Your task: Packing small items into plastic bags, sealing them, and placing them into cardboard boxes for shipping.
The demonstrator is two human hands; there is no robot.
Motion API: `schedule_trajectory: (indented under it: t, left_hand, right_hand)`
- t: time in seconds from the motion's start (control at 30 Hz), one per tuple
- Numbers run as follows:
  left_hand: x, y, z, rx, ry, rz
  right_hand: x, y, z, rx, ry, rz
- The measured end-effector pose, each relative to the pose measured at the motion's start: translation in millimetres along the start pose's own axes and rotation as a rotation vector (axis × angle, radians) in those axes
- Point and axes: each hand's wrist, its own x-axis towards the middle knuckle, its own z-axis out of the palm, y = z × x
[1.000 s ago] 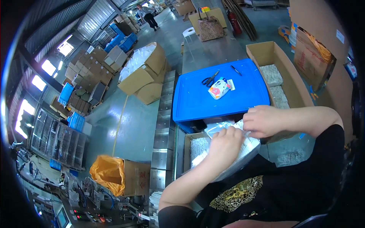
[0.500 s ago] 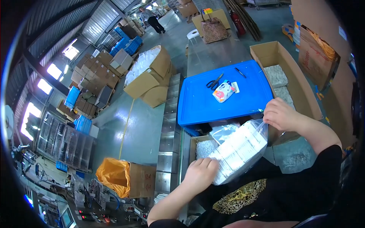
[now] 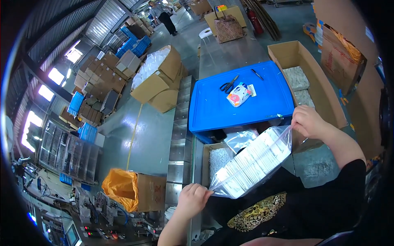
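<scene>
A clear plastic bag [image 3: 251,165] packed with rows of small white printed pieces is stretched aslant in front of my body. My left hand [image 3: 193,200] pinches its lower left corner. At the upper right corner, my right hand [image 3: 307,122] grips the gathered plastic. Just beyond the bag is an upturned-looking blue plastic bin [image 3: 213,110]; scissors [image 3: 229,85], a pen [image 3: 257,74] and a small colourful packet [image 3: 239,96] lie on its flat top. Behind the bag, a carton [image 3: 206,164] holds small clear pieces, with another clear bag [image 3: 240,138] beside it.
An open carton [image 3: 324,88] with filled bags stands at the right. Left of the metal bench edge [image 3: 179,149] are a carton with an orange liner [image 3: 123,192] and a large carton of white pieces [image 3: 158,84]. A person [image 3: 164,18] stands far off.
My left hand has moved left and down to the bag's corner, and my right hand slightly right. The bag is now pulled taut between them.
</scene>
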Motion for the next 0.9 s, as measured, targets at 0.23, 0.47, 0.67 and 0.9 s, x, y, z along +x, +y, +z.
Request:
schedule_trajectory:
  t: [0.23,0.47,0.67,0.9]
  left_hand:
    - [14,-61,131,-1.434,0.285,-0.741]
    - [44,-11,169,-2.365,0.150,-0.979]
    - [-9,-2,190,-2.349,0.299,-1.024]
    - [-33,-20,206,-2.291,0.489,-0.987]
  right_hand:
    - [-90,-16,83,0.847,-0.137,0.257]
    - [35,-62,106,0.378,0.084,0.193]
    - [50,-94,139,0.208,-0.275,-0.207]
    - [37,-113,181,0.266,-0.312,-0.205]
